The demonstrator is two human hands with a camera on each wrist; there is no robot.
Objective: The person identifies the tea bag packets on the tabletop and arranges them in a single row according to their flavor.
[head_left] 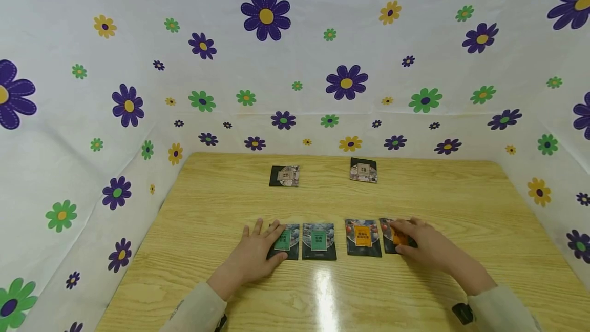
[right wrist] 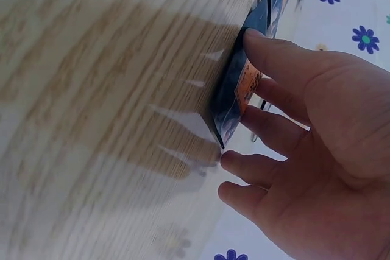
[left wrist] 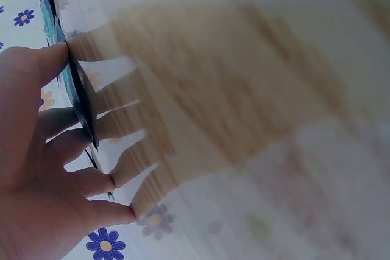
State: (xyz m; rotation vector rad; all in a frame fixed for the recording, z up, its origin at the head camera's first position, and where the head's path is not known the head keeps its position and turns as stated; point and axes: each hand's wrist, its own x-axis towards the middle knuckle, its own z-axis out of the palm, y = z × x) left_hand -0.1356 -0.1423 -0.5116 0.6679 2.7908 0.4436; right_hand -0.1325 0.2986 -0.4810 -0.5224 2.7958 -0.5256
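Observation:
Four flat sachets lie in a row on the wooden table. My left hand (head_left: pixel 251 259) rests with spread fingers on the leftmost green-labelled sachet (head_left: pixel 290 251); its thumb touches the near edge in the left wrist view. Beside that lies a second green-labelled sachet (head_left: pixel 319 251), untouched. An orange-labelled sachet (head_left: pixel 363 246) is to its right, also untouched. At the right end, my right hand (head_left: pixel 428 244) partly covers another orange-labelled sachet (head_left: pixel 386 229). Thumb and loosely bent fingers touch this dark sachet (right wrist: pixel 230 98) in the right wrist view.
Farther back on the table (head_left: pixel 221 193) lie two dark sachets with pale labels, one at the left (head_left: pixel 286 175) and one at the right (head_left: pixel 363 170). A white cloth (head_left: pixel 299 55) with printed flowers stands round the back and sides.

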